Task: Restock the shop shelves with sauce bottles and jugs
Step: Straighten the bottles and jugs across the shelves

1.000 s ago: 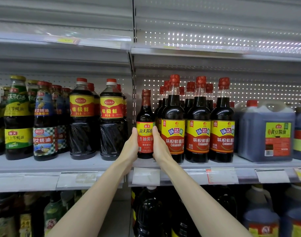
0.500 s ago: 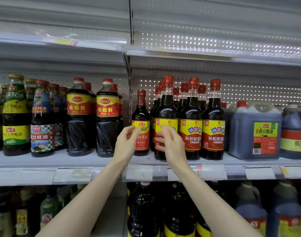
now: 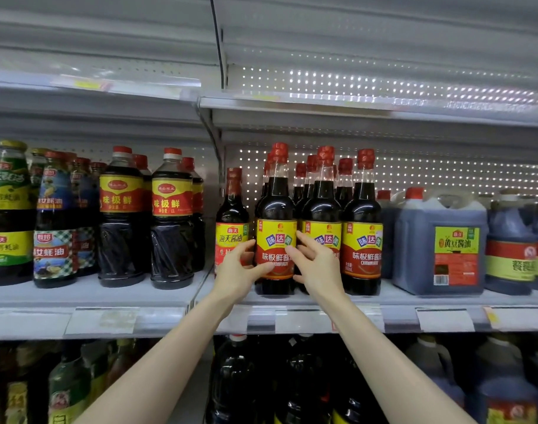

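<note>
A tall soy sauce bottle (image 3: 275, 209) with a red cap and a yellow and red label stands at the front of the middle shelf (image 3: 393, 298). My left hand (image 3: 235, 275) cups its left side, thumb across the lower label. My right hand (image 3: 318, 264) cups its right side, fingertips spread on the label. A smaller soy sauce bottle (image 3: 232, 209) with an orange label stands just left of it, partly behind my left fingers. More yellow-label bottles (image 3: 362, 224) stand in rows to the right.
Large blue-tinted soy sauce jugs (image 3: 439, 240) fill the shelf's right end. Dark bottles (image 3: 120, 215) and oyster sauce bottles (image 3: 55, 221) line the left bay. The shelf below holds more dark bottles (image 3: 234, 381) and jugs. An empty upper shelf (image 3: 323, 104) hangs overhead.
Both hands let go of the smaller orange-label bottle, which stays on the shelf, and moved right onto the front yellow-label bottle. The view has shifted slightly right.
</note>
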A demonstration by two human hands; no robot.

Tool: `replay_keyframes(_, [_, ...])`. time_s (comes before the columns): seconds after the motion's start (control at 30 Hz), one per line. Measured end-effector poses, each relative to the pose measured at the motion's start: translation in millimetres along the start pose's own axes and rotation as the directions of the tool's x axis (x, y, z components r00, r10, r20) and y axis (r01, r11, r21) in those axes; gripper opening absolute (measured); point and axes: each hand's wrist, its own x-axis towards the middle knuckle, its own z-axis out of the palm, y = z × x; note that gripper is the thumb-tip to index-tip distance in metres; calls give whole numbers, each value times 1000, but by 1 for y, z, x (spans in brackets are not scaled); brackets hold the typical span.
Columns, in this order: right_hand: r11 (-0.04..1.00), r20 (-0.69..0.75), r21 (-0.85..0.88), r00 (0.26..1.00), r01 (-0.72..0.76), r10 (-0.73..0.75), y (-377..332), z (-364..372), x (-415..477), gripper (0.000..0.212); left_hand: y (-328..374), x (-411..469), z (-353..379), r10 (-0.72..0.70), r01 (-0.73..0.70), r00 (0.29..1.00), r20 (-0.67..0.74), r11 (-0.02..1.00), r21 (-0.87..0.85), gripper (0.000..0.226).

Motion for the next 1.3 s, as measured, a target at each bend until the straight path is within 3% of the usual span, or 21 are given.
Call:
replay_keyframes(0.3, [1000,3,-16,1000,14,-14,10,0,9,54,-1,4,4,34,-34,999,-36,999,14,52])
replay_keyframes(1.3, [999,25,-26,999,-41,42,12,8,11,50,5,5,5,-34,37,997,-71,998,48,50])
